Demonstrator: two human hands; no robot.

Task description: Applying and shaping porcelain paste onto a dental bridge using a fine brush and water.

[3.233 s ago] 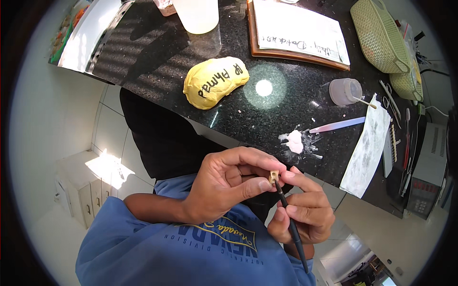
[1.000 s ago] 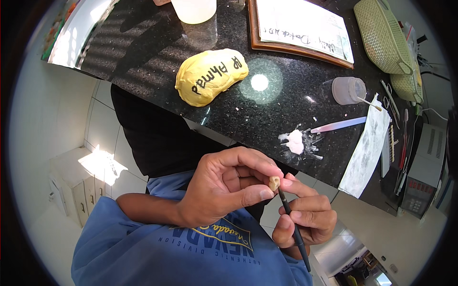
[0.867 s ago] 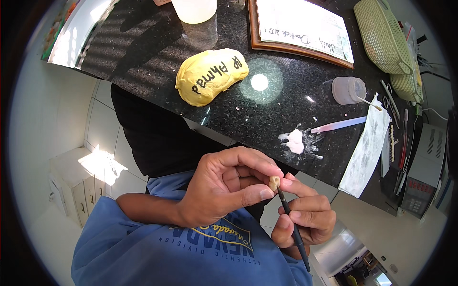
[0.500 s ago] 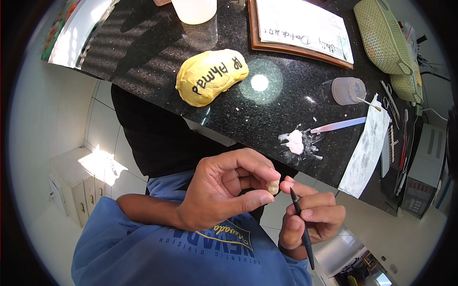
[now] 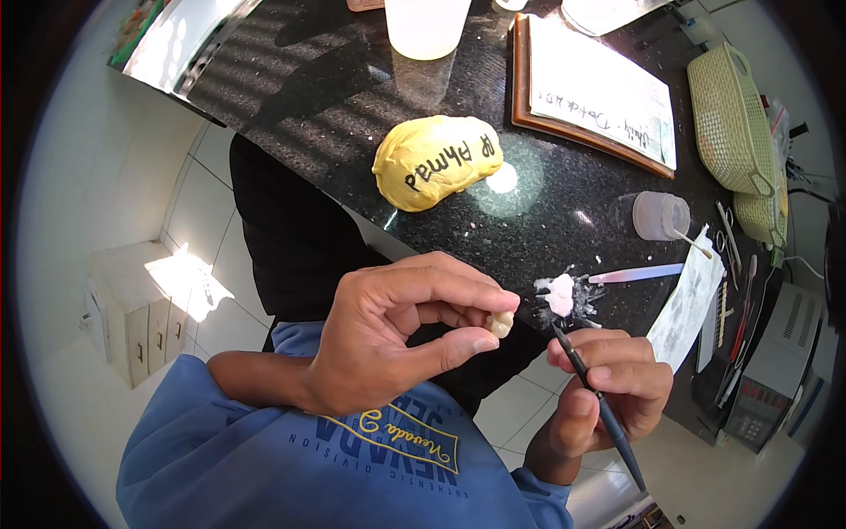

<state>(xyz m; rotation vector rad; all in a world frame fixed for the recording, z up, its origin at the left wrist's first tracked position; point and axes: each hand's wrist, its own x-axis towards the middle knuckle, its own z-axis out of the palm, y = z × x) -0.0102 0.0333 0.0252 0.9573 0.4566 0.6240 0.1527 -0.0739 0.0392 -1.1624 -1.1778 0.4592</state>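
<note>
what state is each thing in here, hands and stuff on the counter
left hand: pinching a small cream tooth-shaped piece between its fingers
right hand: gripping a thin dark brush, tip up, apart from the piece
yellow mould: lying on the black counter, untouched
small clear cup: on its side, mouth open
white paste: smeared on the counter
woven basket: tipped on its side

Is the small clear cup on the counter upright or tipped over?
Tipped. The clear cup lies on its side on the black counter, its mouth facing right with a thin stick poking out.
</note>
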